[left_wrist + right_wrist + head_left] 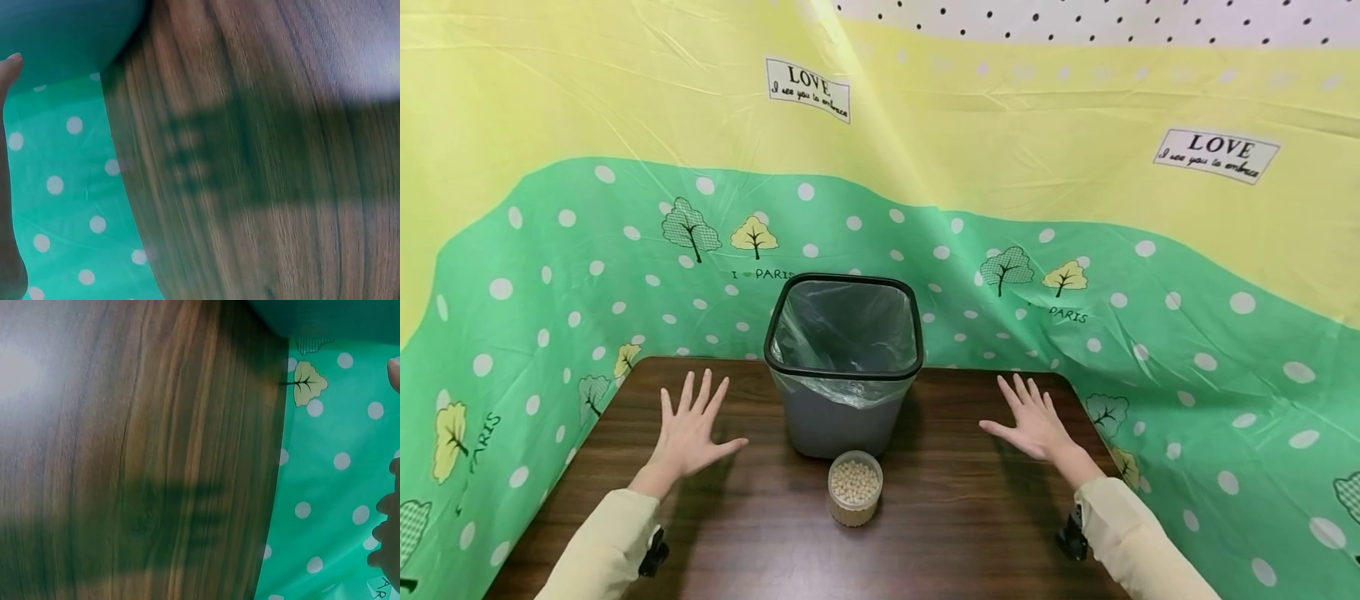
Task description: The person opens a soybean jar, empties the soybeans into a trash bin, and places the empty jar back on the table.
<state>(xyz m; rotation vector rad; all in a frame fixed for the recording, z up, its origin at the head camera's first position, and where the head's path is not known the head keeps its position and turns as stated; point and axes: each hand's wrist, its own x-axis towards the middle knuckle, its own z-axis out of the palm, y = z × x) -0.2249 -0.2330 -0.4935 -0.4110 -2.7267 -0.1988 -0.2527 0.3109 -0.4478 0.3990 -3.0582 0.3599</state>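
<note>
A grey waste bin (844, 367) lined with a clear bag stands at the back middle of the dark wooden table (955, 517). In front of it sits a small clear jar (854, 488) filled with pale round beans, with no lid. My left hand (688, 429) is spread flat, palm down, left of the bin and holds nothing. My right hand (1033, 417) is spread the same way to the right of the bin. In the wrist views only the fingertips (9, 65) and fingers (389, 525) show at the frame edges, above their shadows on the wood.
A green and yellow dotted cloth (1187, 333) printed with trees hangs round the table on three sides. The table edge (128, 187) borders this cloth on the left and the table edge (275, 487) on the right.
</note>
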